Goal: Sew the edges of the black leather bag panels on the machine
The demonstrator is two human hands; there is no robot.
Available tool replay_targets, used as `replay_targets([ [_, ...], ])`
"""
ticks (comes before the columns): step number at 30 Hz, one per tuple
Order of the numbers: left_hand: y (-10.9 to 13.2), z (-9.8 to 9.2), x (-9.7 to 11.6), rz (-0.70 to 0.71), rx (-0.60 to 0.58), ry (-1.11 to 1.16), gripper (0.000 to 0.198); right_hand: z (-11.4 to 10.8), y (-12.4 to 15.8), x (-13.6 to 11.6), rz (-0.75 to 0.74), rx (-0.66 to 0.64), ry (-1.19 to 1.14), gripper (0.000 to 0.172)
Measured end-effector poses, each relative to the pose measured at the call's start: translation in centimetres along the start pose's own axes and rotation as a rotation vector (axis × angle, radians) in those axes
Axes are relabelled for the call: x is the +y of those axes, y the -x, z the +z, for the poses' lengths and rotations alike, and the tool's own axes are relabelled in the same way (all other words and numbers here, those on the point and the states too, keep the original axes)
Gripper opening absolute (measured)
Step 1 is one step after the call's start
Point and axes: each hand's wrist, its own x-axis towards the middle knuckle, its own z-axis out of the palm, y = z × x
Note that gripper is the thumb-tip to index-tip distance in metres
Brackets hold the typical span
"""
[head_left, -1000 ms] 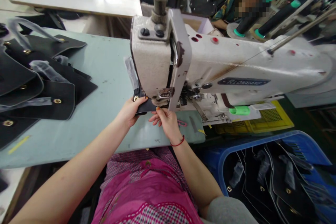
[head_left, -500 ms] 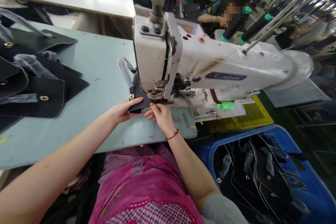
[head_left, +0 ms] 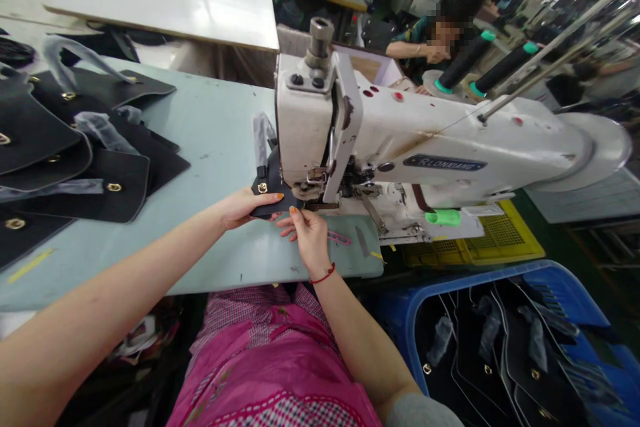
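Observation:
A black leather bag panel (head_left: 281,181) with a gold clasp and a plastic-wrapped handle lies under the head of the white sewing machine (head_left: 305,127). My left hand (head_left: 243,208) grips its near left edge, thumb on top and fingers beneath. At the near edge close to the presser foot, my right hand (head_left: 311,237) pinches the panel between thumb and forefinger, its other fingers loosely bent. The needle area is partly hidden by the machine head. A pink thread snip (head_left: 339,237) lies just right of my right hand.
Several black bag panels (head_left: 115,177) with wrapped handles are piled on the pale green table (head_left: 210,113) at left. A blue basket (head_left: 417,300) at lower right holds more panels. Behind it sits a yellow crate (head_left: 520,240). Across the machine, a person (head_left: 415,47) is seated.
The camera view has shifted, so the scene sits further right and lower. The panel's near edge, curled up before, now lies flatter. Both hands keep their hold near the machine foot.

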Motion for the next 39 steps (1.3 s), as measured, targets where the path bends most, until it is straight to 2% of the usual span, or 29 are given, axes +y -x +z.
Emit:
replay_targets([
  [6, -0.3, 0.3, 0.6, 0.011, 0.014, 0.024, 0.040, 0.5, -0.4, 0.0, 0.004, 0.022, -0.026, 0.045],
  [12, -0.7, -0.2, 0.7, 0.005, 0.033, 0.009, 0.038, 1.8, -0.5, -0.2, 0.032, 0.078, -0.064, 0.045],
  [21, -0.4, -0.1, 0.3, 0.046, 0.000, 0.024, 0.032, 2.9, -0.8, 0.3, 0.035, 0.126, -0.121, 0.044],
  [31, 1.4, 1.8, -1.2, 0.115, 0.186, 0.150, 0.030, 2.8, -1.0, 0.1, 0.086, 0.151, -0.064, 0.044],
  [39, 3.2, 5.7, -4.0, 0.270, 0.437, 0.315, 0.036, 1.4, -0.9, -0.4, 0.102, 0.132, -0.130, 0.041],
])
